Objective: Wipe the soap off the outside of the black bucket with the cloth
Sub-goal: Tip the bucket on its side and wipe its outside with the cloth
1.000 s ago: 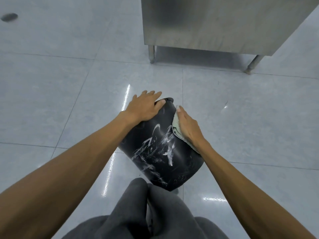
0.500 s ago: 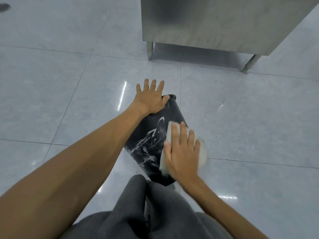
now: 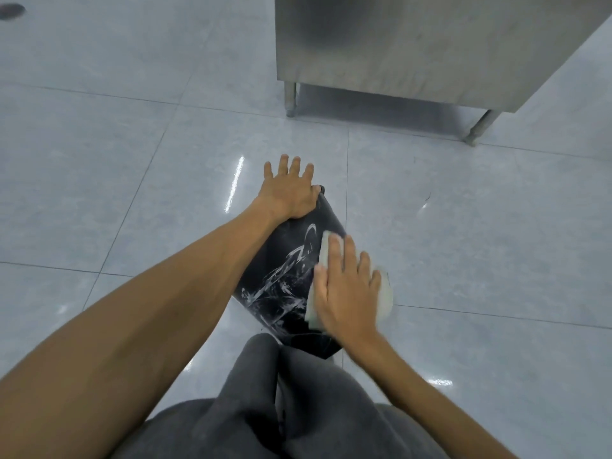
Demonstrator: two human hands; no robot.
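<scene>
Flat-palmed grip (image 3: 347, 289) on one cloth (image 3: 384, 298)

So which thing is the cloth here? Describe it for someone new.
Below the steel cabinet, a black bucket lies tilted on the tiled floor. The cloth is the pale pad pressed flat under the right hand on the bucket's right side, beside the white soap streaks.

The bucket (image 3: 284, 279) lies tilted on the floor (image 3: 99, 160), just ahead of the person's knees (image 3: 265, 392). The left hand (image 3: 288, 193) rests on its far end. The right hand (image 3: 347, 293) lies flat on the cloth (image 3: 384, 296) against the bucket's right side, probably pressing. A cabinet (image 3: 414, 44) stands behind, well apart.
</scene>
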